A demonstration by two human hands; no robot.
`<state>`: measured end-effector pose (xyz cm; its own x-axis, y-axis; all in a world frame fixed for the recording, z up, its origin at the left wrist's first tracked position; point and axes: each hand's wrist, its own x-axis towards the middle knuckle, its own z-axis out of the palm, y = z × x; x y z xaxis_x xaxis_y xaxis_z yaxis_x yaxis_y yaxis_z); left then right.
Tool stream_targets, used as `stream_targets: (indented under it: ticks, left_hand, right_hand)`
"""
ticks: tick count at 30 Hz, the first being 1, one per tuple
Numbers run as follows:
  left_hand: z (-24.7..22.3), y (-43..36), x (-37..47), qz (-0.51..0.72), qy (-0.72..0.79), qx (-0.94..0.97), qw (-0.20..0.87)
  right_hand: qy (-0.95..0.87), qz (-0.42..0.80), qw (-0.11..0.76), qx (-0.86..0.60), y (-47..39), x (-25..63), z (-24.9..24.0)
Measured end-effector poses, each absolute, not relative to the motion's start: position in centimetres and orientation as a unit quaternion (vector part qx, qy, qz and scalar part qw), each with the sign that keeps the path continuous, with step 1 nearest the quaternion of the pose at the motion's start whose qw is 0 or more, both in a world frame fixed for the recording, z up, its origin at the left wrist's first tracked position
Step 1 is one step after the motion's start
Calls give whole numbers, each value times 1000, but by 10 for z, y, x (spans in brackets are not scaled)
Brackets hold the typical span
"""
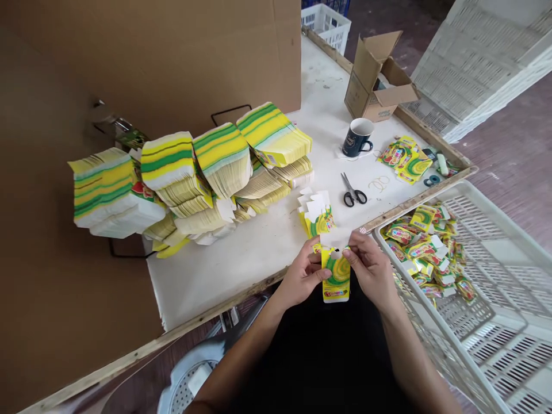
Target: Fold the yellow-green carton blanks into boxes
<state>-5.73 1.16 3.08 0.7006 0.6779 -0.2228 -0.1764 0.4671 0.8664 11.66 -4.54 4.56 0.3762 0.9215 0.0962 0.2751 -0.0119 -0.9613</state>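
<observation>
A small yellow and green printed carton [336,276] is held upright in front of my body, its white top flaps raised. My left hand [304,276] grips its left side, with the thumb across the front. The fingers of my right hand [371,267] pinch the upper right corner by the flaps. Just beyond, at the table's near edge, lies a small group of similar cartons [319,215] with white flaps. Large stacks of flat yellow and green cartons [224,155] fill the left part of the white table [198,293].
Black-handled scissors [353,191], a dark mug [357,138] and an open cardboard box [375,86] stand or lie on the table. More cartons [405,158] are near its right corner. A white crate [495,230] at the right holds many filled-looking packs. Tall cardboard [194,52] borders the left.
</observation>
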Motion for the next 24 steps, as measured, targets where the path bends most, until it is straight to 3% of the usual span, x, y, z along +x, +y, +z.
stream_targets:
  ticks: [5,11,15,24]
  left_hand:
    - [25,-2,-46,333,297,474,759]
    - [20,-35,-35,385,309,537,684]
    - [25,-51,-41,384,307,554,672]
    - [43,-60,-34,439,347,475,679]
  right_hand:
    - [-557,285,485,-611,-56,131,58]
    - [-555,373,369,-645,-70,143,57]
    - [-592,336,329,-654,-67,143,55]
    - [-667,296,328,-600,-64,154,54]
